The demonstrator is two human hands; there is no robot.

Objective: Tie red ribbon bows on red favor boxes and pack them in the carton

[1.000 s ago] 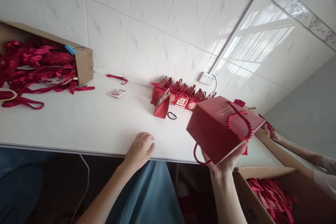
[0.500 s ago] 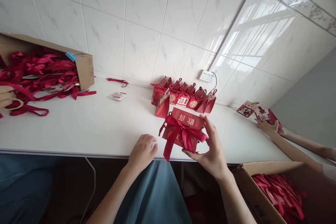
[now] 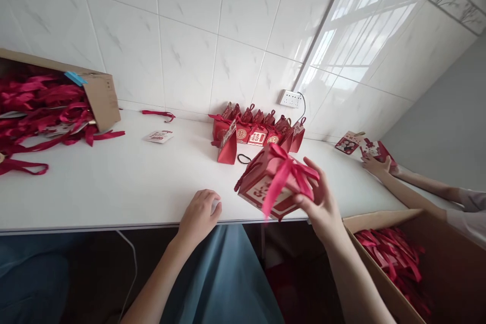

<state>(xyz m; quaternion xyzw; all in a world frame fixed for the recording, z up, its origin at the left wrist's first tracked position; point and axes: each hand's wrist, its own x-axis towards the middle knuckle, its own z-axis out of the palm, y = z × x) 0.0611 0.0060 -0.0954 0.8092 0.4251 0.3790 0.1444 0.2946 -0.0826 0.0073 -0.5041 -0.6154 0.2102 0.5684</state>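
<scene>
My right hand [image 3: 321, 200] grips a red gift box [image 3: 273, 185] with a ribbon bow on top, holding it tilted above the table's front edge. My left hand [image 3: 201, 212] rests on the edge to the left of it, fingers loosely curled in, nothing visible inside. Behind the box, several small red bags with loop handles [image 3: 258, 131] stand in a cluster by the wall. One red bag [image 3: 228, 149] stands just in front of that group. Beside it lies a small dark ring [image 3: 244, 158].
At the left, a cardboard box [image 3: 102, 101] spills red ribbons. A printed card [image 3: 159, 135] and a ribbon piece [image 3: 159, 114] lie nearby. Another person's hands [image 3: 377, 166] hold a red box at the right. An open carton [image 3: 379, 220] of ribboned items sits below. A power strip [image 3: 291, 98] is on the wall.
My right hand has turned the gift box, so its bow now points up and right and a printed side shows. The dark ring has come into view. The left hand stays put.
</scene>
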